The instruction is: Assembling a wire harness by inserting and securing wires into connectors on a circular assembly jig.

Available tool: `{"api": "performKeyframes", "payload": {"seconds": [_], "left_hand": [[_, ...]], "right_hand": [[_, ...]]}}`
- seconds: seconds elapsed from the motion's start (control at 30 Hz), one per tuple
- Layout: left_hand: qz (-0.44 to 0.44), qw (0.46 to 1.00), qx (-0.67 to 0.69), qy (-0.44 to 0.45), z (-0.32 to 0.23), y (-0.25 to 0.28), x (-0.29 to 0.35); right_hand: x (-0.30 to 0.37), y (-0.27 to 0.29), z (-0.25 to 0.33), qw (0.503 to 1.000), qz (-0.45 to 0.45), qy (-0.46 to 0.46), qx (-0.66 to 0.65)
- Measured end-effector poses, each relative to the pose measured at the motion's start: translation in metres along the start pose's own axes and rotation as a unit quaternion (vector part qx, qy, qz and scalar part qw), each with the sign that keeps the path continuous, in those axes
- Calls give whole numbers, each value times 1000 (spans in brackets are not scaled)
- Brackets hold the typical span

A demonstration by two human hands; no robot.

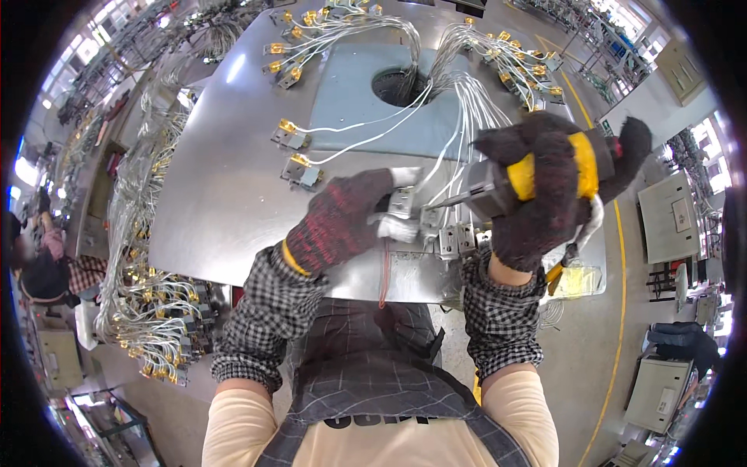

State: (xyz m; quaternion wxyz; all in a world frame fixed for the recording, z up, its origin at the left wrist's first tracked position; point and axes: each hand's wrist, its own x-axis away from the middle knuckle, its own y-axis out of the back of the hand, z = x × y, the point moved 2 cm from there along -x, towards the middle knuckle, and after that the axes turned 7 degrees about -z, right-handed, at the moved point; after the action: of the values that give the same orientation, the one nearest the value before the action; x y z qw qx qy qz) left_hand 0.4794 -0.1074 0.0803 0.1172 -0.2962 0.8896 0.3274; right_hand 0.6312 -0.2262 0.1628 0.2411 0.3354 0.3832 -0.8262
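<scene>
My left hand (342, 218), in a dark red knit glove with white fingertips, pinches a small metal terminal block (401, 204) above the near part of the metal table. My right hand (545, 187), in a dark glove, grips a black-and-yellow power screwdriver (490, 189). Its thin bit points left and reaches close to the block; whether it touches cannot be made out. Just below the bit, several more metal blocks (449, 242) stand in a row at the table's near side. White wires (467, 109) run from the table's hole toward these blocks.
A blue-grey plate (342, 93) surrounds the round hole (398, 86) in the metal table (210, 171). Wired blocks with yellow tops (299, 170) lie around it. Bundled wire harnesses (156, 311) hang at the left. A yellow-labelled packet (577, 281) lies at the near right corner.
</scene>
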Motion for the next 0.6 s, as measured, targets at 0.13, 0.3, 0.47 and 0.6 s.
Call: {"api": "performKeyframes", "payload": {"seconds": [0.13,0.3,0.47,0.6], "left_hand": [[62,983,-168,46,-20,9,-9],[43,990,-134,3,-7,-2,-5],[40,989,-144,-4,-16,0,-6],[79,982,-168,34,-15,1,-8]], "right_hand": [[12,-11,-7,998,-11,4,-62],[15,-17,-3,999,4,-43,27],[23,-18,-4,995,66,-51,57],[25,-12,-6,991,91,-83,60]]}}
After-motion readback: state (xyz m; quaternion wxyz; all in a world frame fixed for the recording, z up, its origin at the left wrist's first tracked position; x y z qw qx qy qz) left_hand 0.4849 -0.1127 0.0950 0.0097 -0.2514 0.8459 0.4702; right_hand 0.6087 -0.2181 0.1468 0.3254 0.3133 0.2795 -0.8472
